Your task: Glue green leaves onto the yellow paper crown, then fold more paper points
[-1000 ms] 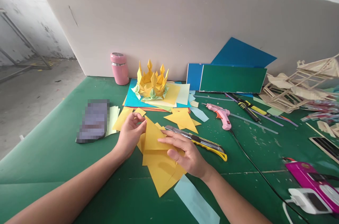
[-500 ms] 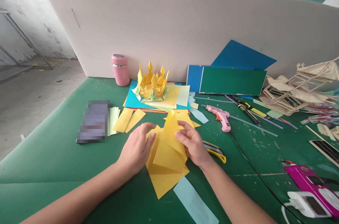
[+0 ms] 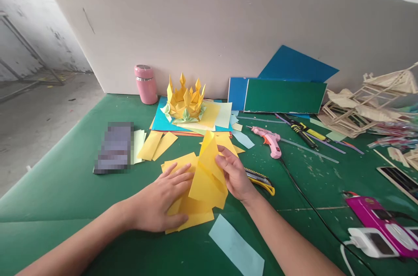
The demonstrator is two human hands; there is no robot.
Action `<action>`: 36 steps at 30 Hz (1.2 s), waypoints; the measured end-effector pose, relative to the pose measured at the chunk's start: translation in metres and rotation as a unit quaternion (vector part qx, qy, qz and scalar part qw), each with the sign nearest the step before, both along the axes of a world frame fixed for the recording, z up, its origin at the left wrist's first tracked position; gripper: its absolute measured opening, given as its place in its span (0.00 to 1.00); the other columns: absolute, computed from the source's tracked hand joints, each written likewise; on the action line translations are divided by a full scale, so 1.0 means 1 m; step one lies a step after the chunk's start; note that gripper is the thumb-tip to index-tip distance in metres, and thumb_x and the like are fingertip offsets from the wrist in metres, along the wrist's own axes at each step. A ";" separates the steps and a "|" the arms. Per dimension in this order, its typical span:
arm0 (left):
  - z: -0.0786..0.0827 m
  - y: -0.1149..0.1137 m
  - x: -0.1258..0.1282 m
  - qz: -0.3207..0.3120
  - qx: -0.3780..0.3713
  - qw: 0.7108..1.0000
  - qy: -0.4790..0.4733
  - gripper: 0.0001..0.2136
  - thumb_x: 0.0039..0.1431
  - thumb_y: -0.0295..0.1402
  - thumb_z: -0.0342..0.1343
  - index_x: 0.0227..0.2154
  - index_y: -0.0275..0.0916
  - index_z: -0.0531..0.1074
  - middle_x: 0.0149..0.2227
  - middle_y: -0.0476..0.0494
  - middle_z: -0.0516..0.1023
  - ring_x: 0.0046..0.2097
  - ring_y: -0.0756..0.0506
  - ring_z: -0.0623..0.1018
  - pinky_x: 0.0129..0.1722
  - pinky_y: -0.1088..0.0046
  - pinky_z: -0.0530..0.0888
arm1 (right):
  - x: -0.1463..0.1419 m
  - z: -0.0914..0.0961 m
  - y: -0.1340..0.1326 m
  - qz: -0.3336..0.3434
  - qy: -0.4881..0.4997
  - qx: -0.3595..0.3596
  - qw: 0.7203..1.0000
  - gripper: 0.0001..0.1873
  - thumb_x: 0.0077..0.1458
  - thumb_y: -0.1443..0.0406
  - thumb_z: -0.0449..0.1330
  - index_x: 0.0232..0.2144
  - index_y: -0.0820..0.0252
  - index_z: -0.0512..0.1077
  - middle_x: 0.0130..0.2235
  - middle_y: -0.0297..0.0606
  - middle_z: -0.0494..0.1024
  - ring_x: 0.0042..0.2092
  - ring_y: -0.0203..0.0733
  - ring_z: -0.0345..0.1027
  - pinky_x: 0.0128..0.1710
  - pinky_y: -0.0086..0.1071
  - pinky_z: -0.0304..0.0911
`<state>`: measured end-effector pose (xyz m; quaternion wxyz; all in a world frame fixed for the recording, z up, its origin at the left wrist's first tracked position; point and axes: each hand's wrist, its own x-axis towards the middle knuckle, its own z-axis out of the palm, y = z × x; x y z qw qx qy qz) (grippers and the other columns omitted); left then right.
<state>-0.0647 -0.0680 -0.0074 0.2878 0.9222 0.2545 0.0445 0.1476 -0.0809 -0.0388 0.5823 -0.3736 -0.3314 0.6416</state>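
Between thumb and fingers, my right hand (image 3: 234, 172) pinches a folded yellow paper sheet (image 3: 209, 176), raised and tilted above other paper. My left hand (image 3: 165, 201) lies with its fingers spread on several loose yellow sheets (image 3: 196, 215) on the table. A yellow-handled utility knife (image 3: 261, 180) lies just right of my right hand. Nearer to me is a pale blue paper strip (image 3: 237, 244). Behind the hands, a folded yellow paper crown (image 3: 186, 104) with light green pieces round its base stands on stacked coloured sheets (image 3: 160, 123).
A pink glue gun (image 3: 269, 139) with a black cord lies at right, near glue sticks and pens. Farther right are a wooden stick model (image 3: 355, 110) and a magenta power strip (image 3: 379, 219). A pink flask (image 3: 146, 84) stands at back left; yellow strips (image 3: 156, 145) lie closer.
My left hand has let go of the raised sheet's side and moved left and down, flattening onto the loose yellow sheets, which have shifted left. My right hand still holds the folded sheet.
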 end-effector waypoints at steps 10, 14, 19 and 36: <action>-0.005 -0.003 0.033 0.394 -0.297 0.817 -0.300 0.22 0.51 0.53 0.53 0.38 0.39 0.72 0.36 0.43 0.77 0.37 0.43 0.76 0.32 0.70 0.73 | -0.020 0.000 0.003 0.026 -0.076 0.012 0.997 0.29 0.43 0.57 0.69 0.46 0.52 0.63 0.29 0.27 0.74 0.32 0.38 0.71 0.35 0.32 0.65; -0.007 -0.006 0.039 0.392 -0.308 0.798 -0.339 0.21 0.40 0.48 0.64 0.33 0.40 0.70 0.37 0.43 0.78 0.40 0.42 0.77 0.36 0.69 0.74 | -0.020 -0.002 0.001 0.034 -0.103 0.015 0.994 0.31 0.43 0.58 0.69 0.48 0.53 0.63 0.33 0.30 0.75 0.36 0.40 0.72 0.38 0.33 0.65; -0.012 -0.007 0.035 0.380 -0.345 0.779 -0.361 0.20 0.39 0.46 0.66 0.33 0.40 0.71 0.34 0.44 0.79 0.38 0.43 0.78 0.36 0.68 0.76 | -0.013 -0.004 0.000 0.076 -0.104 0.009 0.992 0.30 0.43 0.58 0.69 0.49 0.53 0.65 0.36 0.33 0.77 0.40 0.42 0.72 0.43 0.36 0.65; -0.024 -0.004 0.031 0.377 -0.295 0.793 -0.377 0.16 0.42 0.41 0.64 0.32 0.39 0.70 0.28 0.49 0.72 0.31 0.49 0.72 0.32 0.72 0.73 | -0.015 -0.002 -0.006 0.095 -0.120 0.023 0.988 0.24 0.48 0.56 0.65 0.46 0.55 0.65 0.38 0.35 0.80 0.39 0.41 0.75 0.40 0.34 0.67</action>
